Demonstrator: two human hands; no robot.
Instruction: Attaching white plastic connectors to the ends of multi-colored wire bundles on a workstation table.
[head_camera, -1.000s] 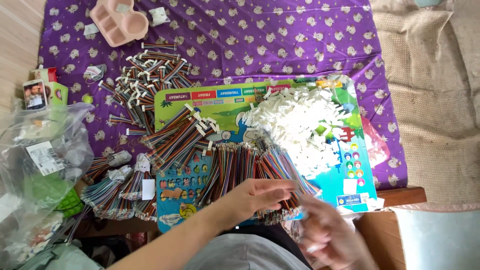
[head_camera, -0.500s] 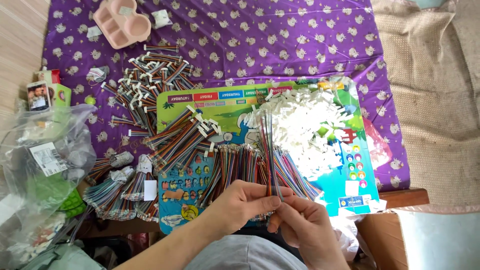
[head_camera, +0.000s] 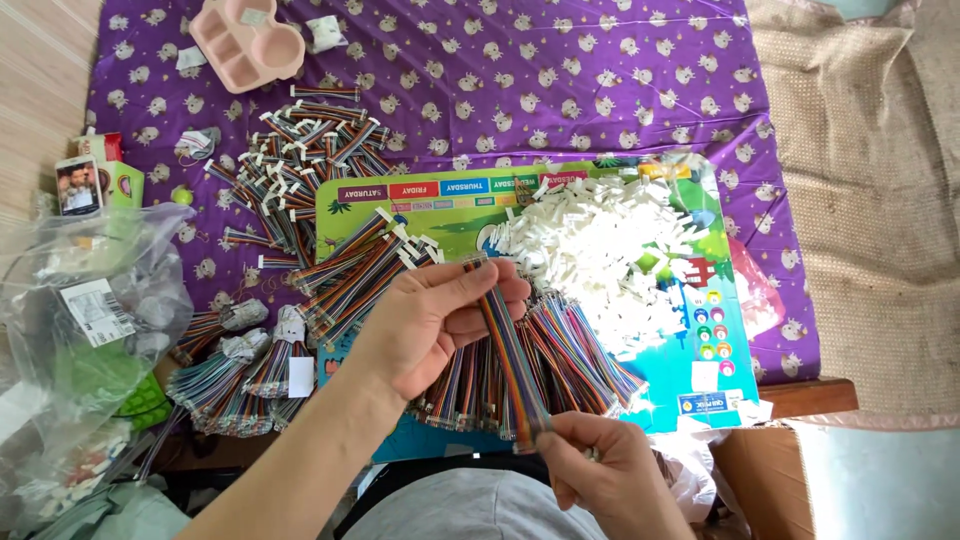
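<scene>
A pink tray (head_camera: 247, 43) with several compartments is sitting at the far edge of the purple cloth (head_camera: 560, 90); what lies in its compartments is too small to tell. On the person's left, a clear plastic bag (head_camera: 95, 330) is lying crumpled, holding something green and a paper label.

The left hand (head_camera: 432, 322) is closing its fingers around the upper end of a flat rainbow cable (head_camera: 510, 350), thumb on one side and fingertips on the other. The right hand (head_camera: 600, 470) is pinching the lower end of the same cable between thumb and fingers, so the cable is stretching straight between the two hands, tilted slightly from upper left to lower right.

The cable is hanging just above a fan of similar loose cables (head_camera: 560, 365) spread on a colourful chart board (head_camera: 560, 250). A heap of small white plastic connectors (head_camera: 610, 250) is lying on the board just beyond the left hand. Finished cables with white ends (head_camera: 300, 150) are piling up on the cloth farther left, and tied bundles (head_camera: 235, 370) are lying near the left forearm.
</scene>
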